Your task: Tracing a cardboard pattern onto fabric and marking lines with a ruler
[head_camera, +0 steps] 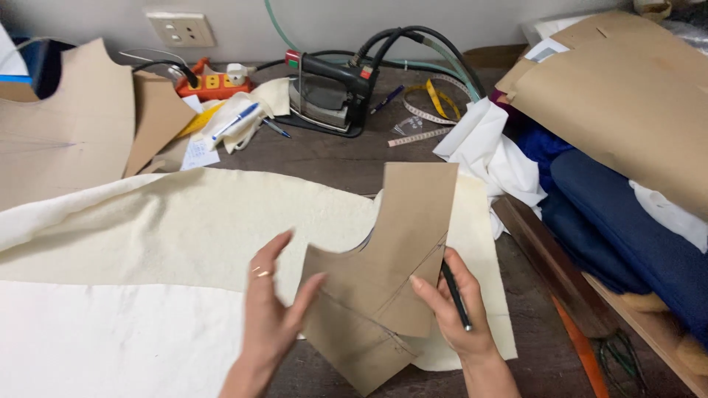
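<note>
The brown curved-edge paper pattern piece (398, 258) lies on cream fleecy fabric (184, 228), long axis running near-left to far-right; left hand (269, 309) open-fingered touches its left edge; right hand (450, 309), equally near, pins a black pen (456, 295).

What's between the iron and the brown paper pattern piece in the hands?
Head view: mostly bare dark table separates the iron from the pattern piece, then the cream fabric's edge.

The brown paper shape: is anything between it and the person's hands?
No, nothing visible. The left hand touches the brown paper pattern piece at its left edge, and the right hand, holding a dark pen, touches its right edge. The piece lies on the cream fabric.
</note>
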